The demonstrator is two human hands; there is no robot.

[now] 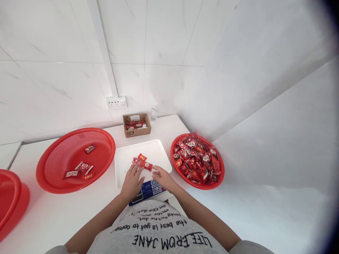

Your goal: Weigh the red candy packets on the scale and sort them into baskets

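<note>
A white tray [159, 150] rests on a scale whose blue keypad [150, 187] shows at its near edge. A few red snack packets [142, 161] lie on the tray. My left hand [131, 182] reaches onto the tray with fingers stretched out, fingertips touching the left packet. My right hand [163, 177] lies beside the packets, its fingers pinched at the end of the right packet.
Right of the tray, a red basket [221, 173] is heaped with red packets. On the left, a large red mesh basket [60, 158] holds a few packets. A cardboard box [137, 124] and a clear bottle [153, 114] stand by the wall. Another red basket [10, 201] shows at far left.
</note>
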